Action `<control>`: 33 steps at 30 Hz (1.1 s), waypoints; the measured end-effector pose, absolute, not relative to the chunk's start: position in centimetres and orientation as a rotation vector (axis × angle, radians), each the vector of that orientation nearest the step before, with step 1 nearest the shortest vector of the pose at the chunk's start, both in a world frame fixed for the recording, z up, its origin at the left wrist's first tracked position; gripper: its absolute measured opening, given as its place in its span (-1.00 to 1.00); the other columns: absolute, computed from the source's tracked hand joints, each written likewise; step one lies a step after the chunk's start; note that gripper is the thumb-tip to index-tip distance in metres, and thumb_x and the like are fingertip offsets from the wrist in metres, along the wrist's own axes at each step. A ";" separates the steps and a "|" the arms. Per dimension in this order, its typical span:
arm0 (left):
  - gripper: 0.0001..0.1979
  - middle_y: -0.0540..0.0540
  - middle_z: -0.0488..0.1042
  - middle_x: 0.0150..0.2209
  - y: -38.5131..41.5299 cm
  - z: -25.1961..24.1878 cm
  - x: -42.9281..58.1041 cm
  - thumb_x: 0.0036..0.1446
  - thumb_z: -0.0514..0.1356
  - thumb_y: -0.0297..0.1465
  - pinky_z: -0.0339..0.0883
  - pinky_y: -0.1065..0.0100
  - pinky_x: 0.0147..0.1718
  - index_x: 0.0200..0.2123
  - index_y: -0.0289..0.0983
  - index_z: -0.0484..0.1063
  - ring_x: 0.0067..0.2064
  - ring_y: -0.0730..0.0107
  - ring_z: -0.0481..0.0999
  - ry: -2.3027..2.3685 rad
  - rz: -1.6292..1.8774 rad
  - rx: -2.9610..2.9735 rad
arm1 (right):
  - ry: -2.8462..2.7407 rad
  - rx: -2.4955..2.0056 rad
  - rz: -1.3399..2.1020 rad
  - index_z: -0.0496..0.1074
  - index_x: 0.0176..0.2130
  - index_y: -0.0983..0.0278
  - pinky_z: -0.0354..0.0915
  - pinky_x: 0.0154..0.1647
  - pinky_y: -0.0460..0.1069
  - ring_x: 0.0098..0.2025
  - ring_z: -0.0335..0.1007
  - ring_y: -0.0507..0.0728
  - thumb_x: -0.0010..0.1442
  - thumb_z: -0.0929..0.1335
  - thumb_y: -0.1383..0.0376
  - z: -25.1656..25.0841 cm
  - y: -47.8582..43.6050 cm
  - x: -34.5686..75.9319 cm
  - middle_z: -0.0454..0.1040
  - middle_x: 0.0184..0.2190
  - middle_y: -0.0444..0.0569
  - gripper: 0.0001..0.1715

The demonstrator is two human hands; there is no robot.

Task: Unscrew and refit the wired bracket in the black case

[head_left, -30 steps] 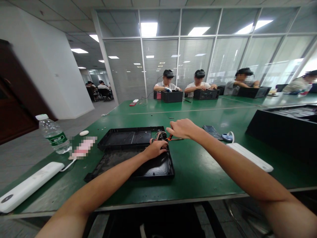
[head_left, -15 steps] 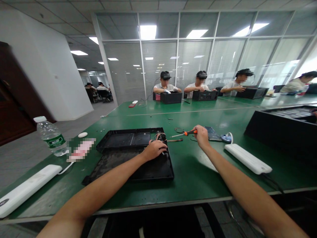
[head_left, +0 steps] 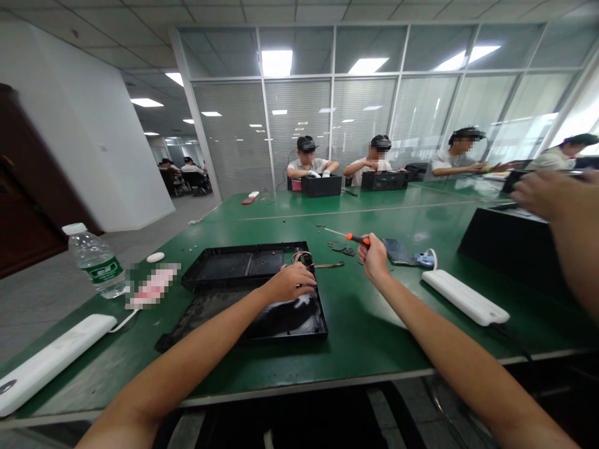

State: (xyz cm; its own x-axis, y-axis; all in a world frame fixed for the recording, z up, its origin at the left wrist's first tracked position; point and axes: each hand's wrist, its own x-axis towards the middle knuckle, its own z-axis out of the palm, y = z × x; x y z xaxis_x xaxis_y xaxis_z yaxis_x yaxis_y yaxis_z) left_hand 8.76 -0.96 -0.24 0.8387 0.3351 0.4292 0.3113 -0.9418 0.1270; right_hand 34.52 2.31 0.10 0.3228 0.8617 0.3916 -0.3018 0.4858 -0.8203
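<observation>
A black plastic casing [head_left: 243, 299] lies open in two halves on the green table [head_left: 365, 318]. My left hand [head_left: 286, 282] rests on its right side with fingers curled over a small part with coloured wires [head_left: 303, 257]. My right hand [head_left: 374, 257] is lifted a little above the table to the right of the casing, closed round the orange handle of a small screwdriver [head_left: 350, 237], whose thin shaft points left and away. A few small loose parts [head_left: 344, 249] lie on the table under it.
A dark phone [head_left: 397, 251] and a white power bank [head_left: 464, 297] lie right of my hand. A water bottle [head_left: 96, 260] and another white power bank [head_left: 47, 362] are at left. A large black casing [head_left: 510, 249] stands at right, with a co-worker's blurred arm [head_left: 561, 212] over it. Several people sit opposite.
My right hand left the wires, moved right and picked up the orange screwdriver, now raised off the table. A co-worker's arm has come in at the right. My left hand stayed.
</observation>
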 end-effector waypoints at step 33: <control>-0.87 -0.01 0.39 -0.29 -5.4 9.8 -0.8 0.03 0.21 -0.39 0.21 0.42 -0.29 -0.30 -0.24 0.36 -0.23 0.35 0.40 0.979 -0.144 3.167 | -2.582 -0.952 -0.043 0.38 -0.10 0.25 0.21 -0.23 -0.04 -0.20 0.36 0.13 0.18 0.22 0.20 -3.2 -2.8 26.8 0.42 -0.16 0.03 -0.67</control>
State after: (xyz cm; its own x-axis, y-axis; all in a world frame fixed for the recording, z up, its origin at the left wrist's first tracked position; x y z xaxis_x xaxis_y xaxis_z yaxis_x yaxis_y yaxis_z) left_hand -0.80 -5.41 9.84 0.8236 0.5664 -0.0305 0.5511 -0.8117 -0.1933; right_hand 26.83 -2.83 -3.16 -0.6947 0.6186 0.3669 0.6306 0.7692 -0.1030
